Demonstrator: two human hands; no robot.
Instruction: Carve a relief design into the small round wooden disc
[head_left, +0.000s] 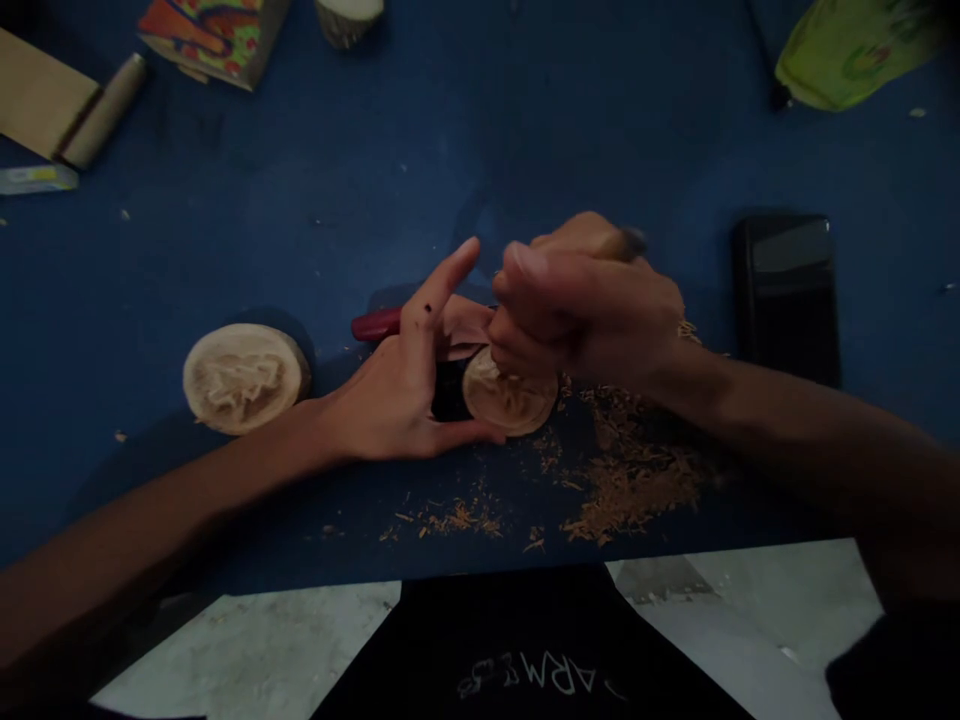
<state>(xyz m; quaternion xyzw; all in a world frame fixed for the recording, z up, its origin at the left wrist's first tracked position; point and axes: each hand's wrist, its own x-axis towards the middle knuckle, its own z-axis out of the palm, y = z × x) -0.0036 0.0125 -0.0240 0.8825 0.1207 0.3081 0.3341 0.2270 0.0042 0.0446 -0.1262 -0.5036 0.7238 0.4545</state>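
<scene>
A small round wood slice (517,405) with a carved relief lies on the table, partly covered by my right hand. My left hand (409,375) steadies it, thumb against the near edge and fingers reaching round the far side, with the index finger raised. Above the slice, my right hand (592,300) is closed in a fist around a carving tool (628,244). Only the end of its handle shows; the blade is hidden. A red handle (376,324) sticks out beyond my left hand. To the left sits a larger carved wood slice (244,378).
Wood shavings (637,480) are heaped near the front edge of the blue table (360,200). A black rectangular device (786,300) lies at the right. Farther back are a yellow-green packet (855,55), a colourful packet (214,35), a wood piece (350,20) and a brown roll (105,110).
</scene>
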